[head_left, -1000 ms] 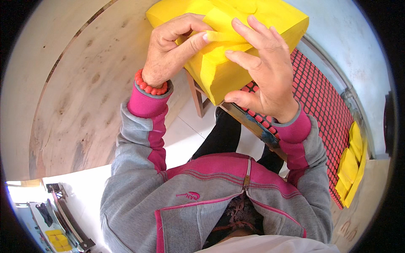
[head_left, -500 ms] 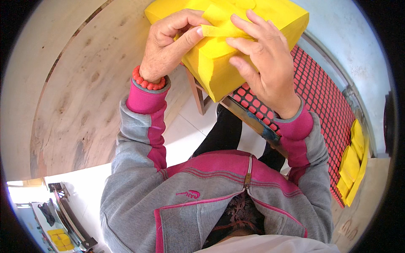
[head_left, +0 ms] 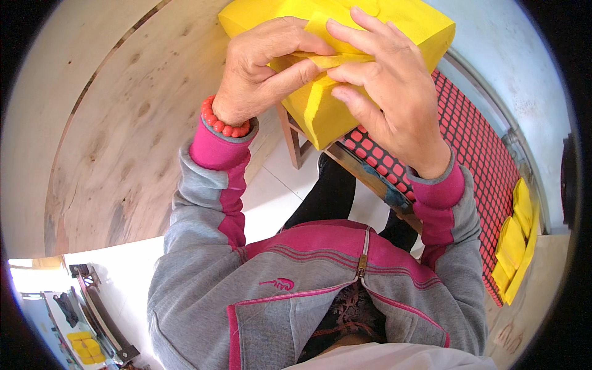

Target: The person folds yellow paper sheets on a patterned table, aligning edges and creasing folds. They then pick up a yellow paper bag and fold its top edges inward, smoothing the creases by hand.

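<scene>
A boxy yellow fabric bag (head_left: 327, 120) sits at the top of the view, with one corner toward me. My left hand (head_left: 265, 68) pinches a folded edge of the bag between thumb and fingers; a red bead bracelet circles that wrist. Opposite it, my right hand (head_left: 394, 86) lies over the bag with its fingers spread. Its fingertips are at the same folded edge, and its thumb is apart from the forefinger. Whether the right fingertips press on the fabric I cannot tell.
A pale wooden board (head_left: 123, 142) fills the left. On the right, a bench with a red-and-black checked cover (head_left: 472, 148) runs along the wall, and folded yellow fabric pieces (head_left: 515, 243) lie at its end. More yellow pieces (head_left: 86, 347) lie at lower left.
My left hand has moved right along the folded edge, closer to the right hand. The bag has shifted slightly to the right. My right hand stays spread over it.
</scene>
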The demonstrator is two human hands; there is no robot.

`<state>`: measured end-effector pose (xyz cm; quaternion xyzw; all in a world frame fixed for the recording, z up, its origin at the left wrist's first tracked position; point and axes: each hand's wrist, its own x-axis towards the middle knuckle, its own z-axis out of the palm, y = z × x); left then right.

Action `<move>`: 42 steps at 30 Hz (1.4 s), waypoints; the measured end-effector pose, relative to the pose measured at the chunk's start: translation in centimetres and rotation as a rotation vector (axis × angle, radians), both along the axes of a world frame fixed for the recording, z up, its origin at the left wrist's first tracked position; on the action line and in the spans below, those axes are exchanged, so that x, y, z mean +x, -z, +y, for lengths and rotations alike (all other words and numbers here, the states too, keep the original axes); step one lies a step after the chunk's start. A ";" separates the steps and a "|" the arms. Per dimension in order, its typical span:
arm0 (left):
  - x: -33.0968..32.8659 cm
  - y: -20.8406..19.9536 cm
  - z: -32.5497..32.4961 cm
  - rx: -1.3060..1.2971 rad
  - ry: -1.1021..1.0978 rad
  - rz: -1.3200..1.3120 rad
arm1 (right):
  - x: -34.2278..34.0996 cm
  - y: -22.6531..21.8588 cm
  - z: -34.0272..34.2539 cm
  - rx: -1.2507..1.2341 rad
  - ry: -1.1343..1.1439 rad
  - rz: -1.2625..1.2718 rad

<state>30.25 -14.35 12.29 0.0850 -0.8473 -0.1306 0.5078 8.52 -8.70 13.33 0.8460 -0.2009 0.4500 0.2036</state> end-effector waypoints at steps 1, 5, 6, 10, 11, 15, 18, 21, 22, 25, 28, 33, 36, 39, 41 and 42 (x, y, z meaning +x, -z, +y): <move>0.0 0.0 0.1 0.023 0.007 -0.002 | -0.3 -0.2 0.7 0.058 0.001 -0.023; -0.3 -0.1 0.0 -0.057 -0.055 0.008 | -1.3 -1.0 2.7 0.143 0.061 -0.004; -0.4 0.1 0.1 -0.039 -0.081 0.025 | -1.5 -1.1 2.8 0.146 0.078 0.015; -1.1 1.0 0.3 0.060 -0.151 0.182 | -1.0 -0.2 1.9 0.147 0.084 0.027; -1.2 1.2 0.3 0.060 -0.149 0.189 | -0.9 0.1 1.6 0.148 0.074 0.009; -1.0 1.7 0.0 0.034 -0.133 0.214 | -0.7 0.9 0.9 0.162 0.067 -0.027; -0.4 1.9 0.1 0.118 -0.133 0.186 | -0.7 1.0 0.7 0.139 0.070 -0.019; -0.4 2.1 0.1 0.190 -0.031 0.246 | -0.4 0.9 0.1 0.098 0.028 -0.045; -0.5 2.1 0.1 0.217 0.012 0.276 | -0.2 0.7 -0.4 0.065 -0.019 -0.080; -0.4 2.2 0.1 0.310 0.103 0.273 | -0.1 0.5 -0.5 0.106 -0.010 -0.078; 0.0 2.2 0.1 0.298 0.112 0.246 | -0.1 0.5 0.3 0.198 0.020 -0.078; 1.2 1.8 0.3 0.252 0.079 0.138 | 0.2 0.7 0.5 0.268 -0.023 -0.150; 1.5 1.3 0.1 0.195 0.109 0.087 | 0.2 0.9 0.3 0.251 -0.015 -0.163; 1.5 1.0 0.0 0.115 0.041 0.024 | 0.2 1.0 0.3 0.241 -0.014 -0.171; 1.4 0.9 0.0 0.106 -0.006 0.001 | 0.3 1.1 0.5 0.240 0.003 -0.177; 1.3 0.9 0.0 0.115 -0.015 -0.002 | 0.3 1.1 0.5 0.232 -0.011 -0.197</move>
